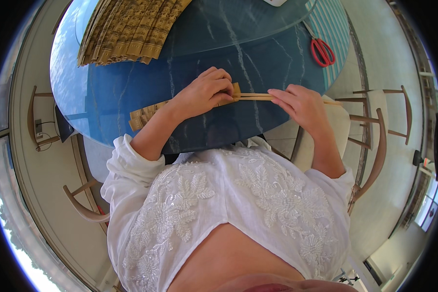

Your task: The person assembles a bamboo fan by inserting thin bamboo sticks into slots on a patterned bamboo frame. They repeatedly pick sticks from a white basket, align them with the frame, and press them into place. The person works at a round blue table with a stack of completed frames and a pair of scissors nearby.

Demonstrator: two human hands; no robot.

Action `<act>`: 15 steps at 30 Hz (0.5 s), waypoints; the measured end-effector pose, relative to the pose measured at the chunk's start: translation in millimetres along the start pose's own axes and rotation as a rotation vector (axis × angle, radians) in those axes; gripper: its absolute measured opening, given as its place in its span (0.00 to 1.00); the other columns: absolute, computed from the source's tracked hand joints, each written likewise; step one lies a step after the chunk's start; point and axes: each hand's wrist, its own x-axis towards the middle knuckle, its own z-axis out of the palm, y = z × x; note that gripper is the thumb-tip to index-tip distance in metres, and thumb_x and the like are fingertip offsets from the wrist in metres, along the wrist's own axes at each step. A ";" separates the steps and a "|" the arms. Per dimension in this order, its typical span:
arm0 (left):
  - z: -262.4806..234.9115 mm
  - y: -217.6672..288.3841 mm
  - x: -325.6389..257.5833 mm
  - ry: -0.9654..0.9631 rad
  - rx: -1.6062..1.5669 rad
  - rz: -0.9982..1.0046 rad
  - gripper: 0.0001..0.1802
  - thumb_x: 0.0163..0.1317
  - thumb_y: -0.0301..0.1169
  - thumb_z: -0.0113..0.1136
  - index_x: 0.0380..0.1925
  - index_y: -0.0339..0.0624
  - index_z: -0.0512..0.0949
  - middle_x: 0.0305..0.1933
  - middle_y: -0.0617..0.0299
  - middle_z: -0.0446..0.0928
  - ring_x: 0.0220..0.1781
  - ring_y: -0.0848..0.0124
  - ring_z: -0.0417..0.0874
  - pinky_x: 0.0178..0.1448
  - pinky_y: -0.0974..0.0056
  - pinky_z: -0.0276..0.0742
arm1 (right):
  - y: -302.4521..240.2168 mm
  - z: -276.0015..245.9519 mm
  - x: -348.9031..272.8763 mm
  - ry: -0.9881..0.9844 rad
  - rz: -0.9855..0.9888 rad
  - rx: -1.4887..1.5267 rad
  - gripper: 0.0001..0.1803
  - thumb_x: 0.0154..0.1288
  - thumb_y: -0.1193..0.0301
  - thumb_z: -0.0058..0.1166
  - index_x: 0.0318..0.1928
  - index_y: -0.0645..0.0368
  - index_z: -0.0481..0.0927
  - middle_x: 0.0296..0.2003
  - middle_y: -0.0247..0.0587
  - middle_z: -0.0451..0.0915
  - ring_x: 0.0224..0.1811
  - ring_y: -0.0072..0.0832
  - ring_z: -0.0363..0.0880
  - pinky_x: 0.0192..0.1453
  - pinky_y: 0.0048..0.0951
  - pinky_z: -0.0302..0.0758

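Head cam: I see L hand [204, 91] in narrow pinch on R end of patterned gold strip [145, 115]; R hand [300, 103] closed on 2 pale wood sticks [256, 97], tips at same strip end. Can't tell if they're inside. Strip's near front edge of blue table [248, 120], partly behind L arm [155, 128]. Similar strips [131, 33] piled far L, red-handled scissors [322, 52] far R.

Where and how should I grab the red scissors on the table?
Probably best by the red handles, reaching from your near right: the scissors lie with handles toward you, close to the table's right edge, while the blades point away and leftward.
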 end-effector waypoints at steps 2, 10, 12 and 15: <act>0.2 0.9 -0.3 -0.012 -0.021 0.001 0.06 0.55 0.27 0.62 0.31 0.39 0.75 0.42 0.59 0.71 0.47 0.62 0.71 0.51 0.63 0.69 | 0.8 -1.0 4.5 -0.004 -0.043 0.001 0.09 0.57 0.64 0.60 0.39 0.48 0.84 0.20 0.33 0.66 0.22 0.28 0.70 0.24 0.30 0.67; -3.9 8.6 -7.5 -0.046 -0.101 -0.079 0.06 0.58 0.27 0.60 0.33 0.37 0.75 0.35 0.58 0.73 0.38 0.62 0.76 0.43 0.64 0.72 | -0.1 -2.3 12.0 -0.042 -0.096 0.044 0.10 0.57 0.64 0.60 0.39 0.49 0.84 0.22 0.31 0.70 0.24 0.28 0.72 0.26 0.29 0.68; -7.4 15.9 -9.1 -0.069 -0.151 -0.150 0.06 0.59 0.26 0.60 0.34 0.37 0.75 0.33 0.58 0.75 0.35 0.63 0.77 0.40 0.65 0.72 | -1.6 -1.9 13.0 -0.041 -0.088 0.111 0.10 0.56 0.63 0.61 0.40 0.49 0.84 0.24 0.31 0.71 0.25 0.28 0.73 0.27 0.29 0.69; -9.9 27.5 -11.2 -0.081 -0.200 -0.220 0.07 0.59 0.26 0.60 0.36 0.36 0.75 0.30 0.57 0.77 0.31 0.65 0.78 0.37 0.65 0.72 | -7.0 2.1 13.5 -0.041 -0.089 0.185 0.11 0.56 0.63 0.61 0.40 0.49 0.84 0.25 0.31 0.73 0.26 0.28 0.74 0.28 0.29 0.70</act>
